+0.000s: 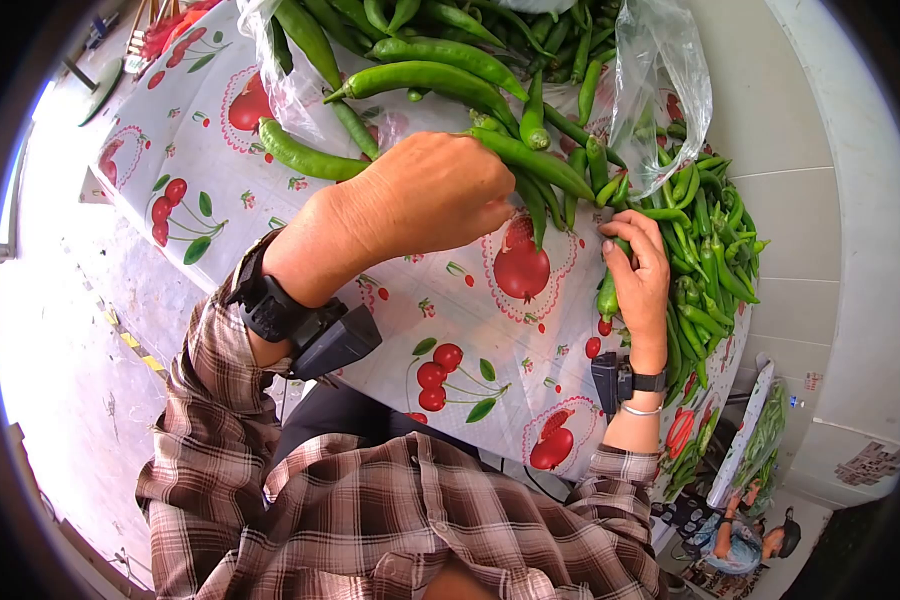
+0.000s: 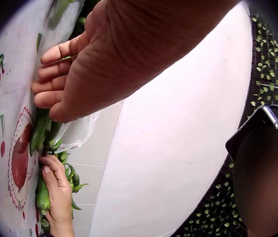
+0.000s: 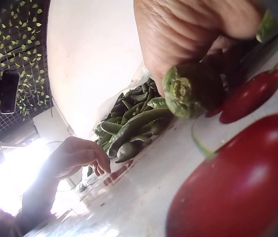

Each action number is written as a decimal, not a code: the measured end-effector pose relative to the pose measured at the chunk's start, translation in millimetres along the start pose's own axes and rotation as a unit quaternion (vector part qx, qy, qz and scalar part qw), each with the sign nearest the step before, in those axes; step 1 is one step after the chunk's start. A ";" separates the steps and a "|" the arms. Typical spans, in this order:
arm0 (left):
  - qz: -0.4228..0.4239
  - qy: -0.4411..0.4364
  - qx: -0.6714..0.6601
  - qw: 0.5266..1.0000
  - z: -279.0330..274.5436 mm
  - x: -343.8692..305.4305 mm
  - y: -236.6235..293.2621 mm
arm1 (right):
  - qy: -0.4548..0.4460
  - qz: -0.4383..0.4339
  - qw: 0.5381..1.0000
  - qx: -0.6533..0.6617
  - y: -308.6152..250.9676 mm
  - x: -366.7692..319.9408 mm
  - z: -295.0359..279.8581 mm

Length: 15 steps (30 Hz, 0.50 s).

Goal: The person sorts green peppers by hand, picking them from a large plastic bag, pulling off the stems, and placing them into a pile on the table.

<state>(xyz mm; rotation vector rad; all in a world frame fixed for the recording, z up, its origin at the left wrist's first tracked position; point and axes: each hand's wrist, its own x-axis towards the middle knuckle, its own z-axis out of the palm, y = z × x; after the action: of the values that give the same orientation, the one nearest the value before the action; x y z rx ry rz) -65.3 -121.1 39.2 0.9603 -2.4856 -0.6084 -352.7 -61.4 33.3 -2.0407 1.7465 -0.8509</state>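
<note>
My right hand (image 1: 638,272) grips a long green chili pepper (image 1: 608,297) low over the flowered tablecloth. In the right wrist view, the stem end of that pepper (image 3: 181,91) pokes out from under the hand. My left hand (image 1: 425,190) is beside the pile of green chili peppers (image 1: 445,75), its fingers loosely bent with nothing seen between them. From the left wrist view, the left hand's fingertips (image 2: 47,88) hang just above several peppers (image 2: 41,129) lying on the cloth.
A clear plastic bag (image 1: 660,95) lies around the pile's far side. More green peppers (image 1: 715,260) heap along the right edge by the tiled wall. Red-handled scissors (image 1: 680,432) lie at lower right. Another person (image 1: 745,540) works beyond, at a tray of green produce (image 1: 755,430).
</note>
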 end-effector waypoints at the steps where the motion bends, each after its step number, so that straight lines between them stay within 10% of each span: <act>1: -0.001 -0.003 0.001 1.000 -0.4 0.0 0.1 | 0.000 0.000 1.000 0.002 0.0 -0.1 0.2; 15: -0.006 -0.011 0.003 1.000 -1.8 -0.5 1.0 | 0.000 0.001 1.000 -0.007 -0.1 -0.2 0.2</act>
<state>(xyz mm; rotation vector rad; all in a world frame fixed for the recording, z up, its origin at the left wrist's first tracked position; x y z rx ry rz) -64.6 -120.6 41.0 0.9759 -2.5035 -0.6177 -352.5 -61.2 33.1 -2.0489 1.7589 -0.8407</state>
